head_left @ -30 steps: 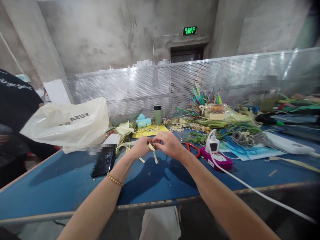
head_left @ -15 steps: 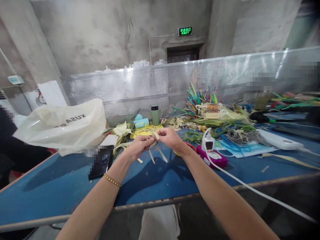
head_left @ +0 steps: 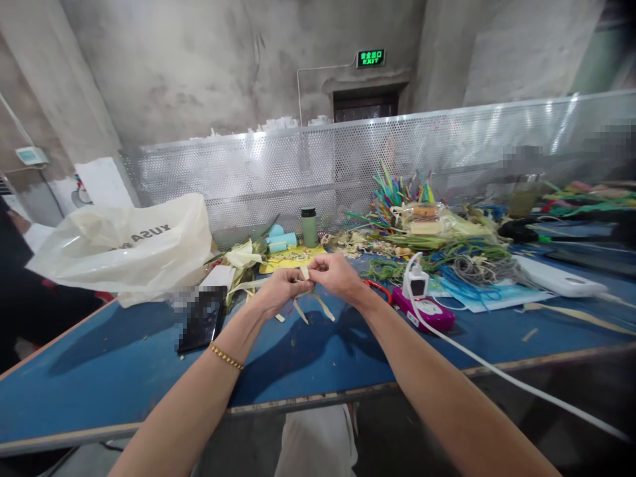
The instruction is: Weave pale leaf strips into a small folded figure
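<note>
Pale flat strips [head_left: 325, 309] hang below my fingers over the blue table. My left hand [head_left: 282, 291], with a gold bead bracelet on its wrist, pinches the strips between thumb and fingers. Touching it from the right, my right hand [head_left: 336, 275] grips the upper part of the same strips, and a short pale end shows between the hands. The fingertips partly hide where the strips cross. Behind the hands lies a yellow sheet [head_left: 271, 266] with pale scraps on it.
The blue table [head_left: 288, 371] bears a black phone [head_left: 203, 321], a white plastic bag [head_left: 124, 248], a green bottle [head_left: 309, 228], a purple power socket [head_left: 430, 313] with a white cable, green and blue cords [head_left: 462, 265], and a white power bank [head_left: 559, 277]. A person in dark clothes is at far left.
My fingers have shifted slightly around the strips, and the hands are a little closer together. The dark-clothed person at the left has moved. The camera view has shifted slightly.
</note>
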Demonstrator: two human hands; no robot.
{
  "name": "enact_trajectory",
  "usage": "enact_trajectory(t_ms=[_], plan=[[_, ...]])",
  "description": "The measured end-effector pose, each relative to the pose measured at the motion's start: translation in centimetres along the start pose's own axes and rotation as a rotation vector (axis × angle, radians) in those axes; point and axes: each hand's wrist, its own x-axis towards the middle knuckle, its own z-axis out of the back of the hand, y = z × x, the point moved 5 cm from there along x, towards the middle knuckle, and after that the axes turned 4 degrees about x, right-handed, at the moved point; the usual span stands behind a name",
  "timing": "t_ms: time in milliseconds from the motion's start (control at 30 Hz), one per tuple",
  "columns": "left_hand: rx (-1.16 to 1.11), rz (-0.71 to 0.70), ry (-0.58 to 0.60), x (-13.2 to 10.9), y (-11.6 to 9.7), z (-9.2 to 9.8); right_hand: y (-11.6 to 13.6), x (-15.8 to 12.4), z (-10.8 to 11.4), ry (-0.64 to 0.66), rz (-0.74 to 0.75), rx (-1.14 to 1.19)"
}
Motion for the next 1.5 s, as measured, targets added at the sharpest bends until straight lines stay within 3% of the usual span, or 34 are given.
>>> enact_trajectory(t_ms=[367, 533, 567, 700, 767, 1000, 1167, 1500], plan=[[0.008, 0.009, -0.012, -0.1, -0.3, -0.1, 0.3, -0.1, -0.2, 0.005, 0.062, 0.004], [-0.091, -0.010, -0.177, 0.2, -0.3, 1.4, 0.7, 0.0, 1.9, -0.316, 0.114, -0.117], [-0.121, -0.023, -0.219, 0.2, -0.3, 1.7, 0.5, 0.0, 1.8, -0.288, 0.080, -0.128], [-0.162, -0.061, -0.292, 0.3, -0.2, 2.0, -0.7, -0.1, -0.7, 0.081, -0.079, 0.074], [-0.143, -0.060, -0.275, 0.4, -0.2, 1.8, -0.7, -0.3, -1.5, 0.144, -0.100, 0.137], [-0.069, -0.064, -0.206, 0.2, -0.7, 2.1, -0.1, -0.3, -0.8, 0.061, 0.024, -0.136], [0.015, -0.068, -0.148, -0.1, -1.1, 2.1, -0.4, -0.3, -0.6, 0.046, 0.020, -0.120], [-0.054, -0.036, -0.131, -0.4, -1.3, 1.9, 0.5, -0.6, -0.5, 0.010, 0.064, -0.235]])
